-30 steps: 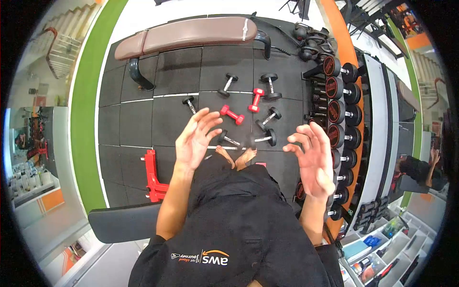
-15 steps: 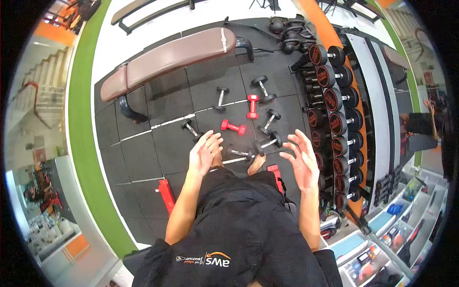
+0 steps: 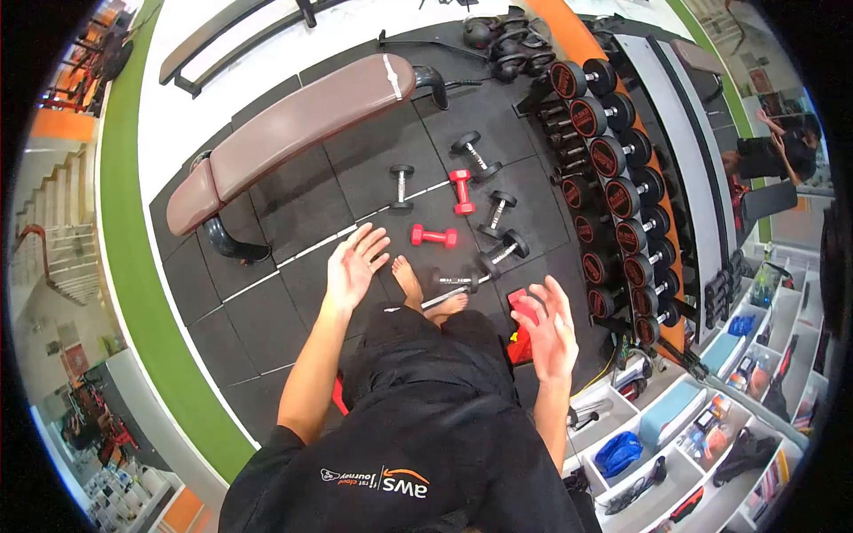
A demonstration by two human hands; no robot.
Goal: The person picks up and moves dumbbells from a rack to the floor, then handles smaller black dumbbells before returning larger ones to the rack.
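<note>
My left hand (image 3: 354, 263) is raised with fingers spread, palm up, holding nothing, above the black rubber floor (image 3: 293, 213). My right hand (image 3: 548, 330) is also open and empty, over a red object (image 3: 522, 330) beside my leg. Two red dumbbells (image 3: 434, 236) (image 3: 461, 191) and several small black dumbbells (image 3: 499, 252) lie scattered on the mats ahead of my bare feet (image 3: 410, 281). One black dumbbell (image 3: 449, 291) lies right by my feet.
A brown padded bench (image 3: 293, 129) stands at the back left. A rack of heavy black dumbbells (image 3: 613, 195) runs along the right. Kettlebells (image 3: 502, 40) sit at the back. White shelves with gear (image 3: 693, 417) are at lower right. A person (image 3: 782, 147) stands far right.
The view has swung and tilted, so the bench and rack shifted. Both hands stayed open and dropped lower; the right hand moved down toward the red object.
</note>
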